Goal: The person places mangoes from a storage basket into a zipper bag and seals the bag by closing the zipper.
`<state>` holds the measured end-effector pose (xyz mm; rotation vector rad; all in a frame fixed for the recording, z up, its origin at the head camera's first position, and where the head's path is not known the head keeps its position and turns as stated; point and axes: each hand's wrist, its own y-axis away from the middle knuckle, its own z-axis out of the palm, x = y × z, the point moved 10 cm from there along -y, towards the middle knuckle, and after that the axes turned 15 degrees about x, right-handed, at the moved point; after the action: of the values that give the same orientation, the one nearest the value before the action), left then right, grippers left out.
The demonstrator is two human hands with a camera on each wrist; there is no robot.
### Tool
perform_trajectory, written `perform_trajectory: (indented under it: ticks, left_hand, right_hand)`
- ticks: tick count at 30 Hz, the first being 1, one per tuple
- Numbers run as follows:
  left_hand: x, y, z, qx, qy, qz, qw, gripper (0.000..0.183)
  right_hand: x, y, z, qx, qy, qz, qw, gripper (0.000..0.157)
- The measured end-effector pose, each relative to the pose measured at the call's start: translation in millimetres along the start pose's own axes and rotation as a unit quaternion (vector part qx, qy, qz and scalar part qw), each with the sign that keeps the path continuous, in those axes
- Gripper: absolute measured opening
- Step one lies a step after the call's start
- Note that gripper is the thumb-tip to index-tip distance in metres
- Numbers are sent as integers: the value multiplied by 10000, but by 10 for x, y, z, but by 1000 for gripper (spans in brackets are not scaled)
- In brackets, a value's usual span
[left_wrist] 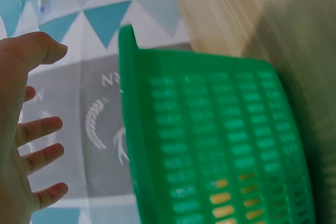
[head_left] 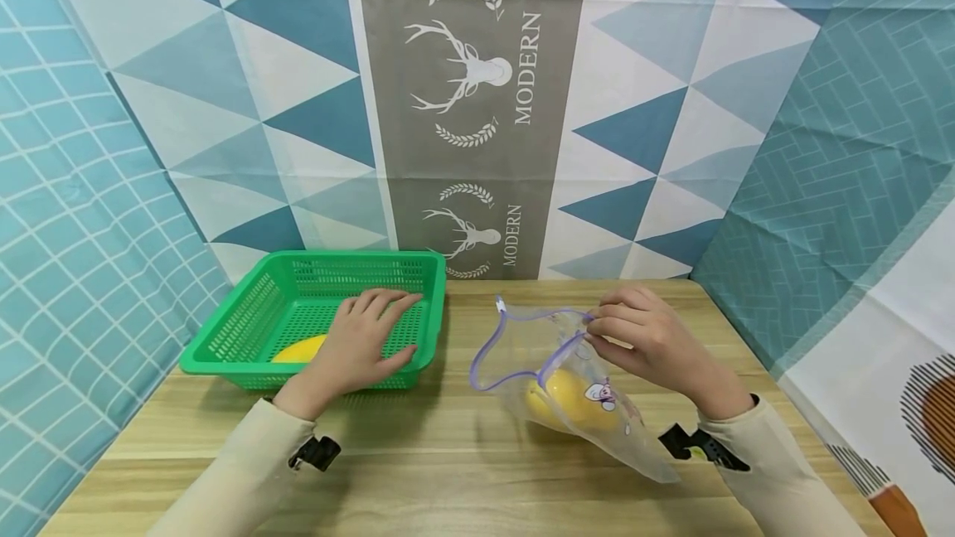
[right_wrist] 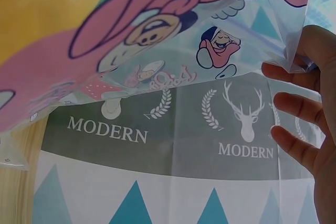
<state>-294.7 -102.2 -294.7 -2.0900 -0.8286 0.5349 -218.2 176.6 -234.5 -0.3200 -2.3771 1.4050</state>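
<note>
My right hand (head_left: 649,342) pinches the rim of a clear zip bag (head_left: 627,437) with a purple zipper strip and cartoon prints. The bag's mouth gapes toward the left. Inside it lies smooth yellow fruit (head_left: 567,394), its exact kind unclear through the plastic. In the right wrist view, thumb and index finger grip the bag's corner while the other fingers stay apart. Over the near right part of a green plastic basket (head_left: 431,313) hovers my left hand (head_left: 361,338), fingers spread and holding nothing. A yellow piece (head_left: 302,350) lies in the basket, partly hidden by that hand and the rim.
A light wooden table (head_left: 418,471) carries the basket at the left and the bag right of centre. Patterned cloth (head_left: 470,106) with triangles and deer prints hangs behind, and tile-patterned sheets (head_left: 60,189) close off the sides. Each wrist wears a black strap with a small camera.
</note>
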Motion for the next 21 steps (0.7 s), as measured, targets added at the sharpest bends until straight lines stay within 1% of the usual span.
perform_trajectory:
  ticks: [4,9,17,21]
  left_hand:
    - [-147,85,-23,80,-27,-105,9999,68]
    - [-326,183,-33,57,-88,-272,9996,71]
    - [-618,318,-17,-211,-370,-715,9965,73]
    - [-767,400,14,-486,-514,-993,9925,77]
  right_hand:
    - [20,15,4,-38,43,28,10000,33]
    - [25,17,7,-66,38,42,10000,35]
    - [42,24,16,-185,52,139,9997,36]
    - [20,18,6,-13,23,-20,10000,34]
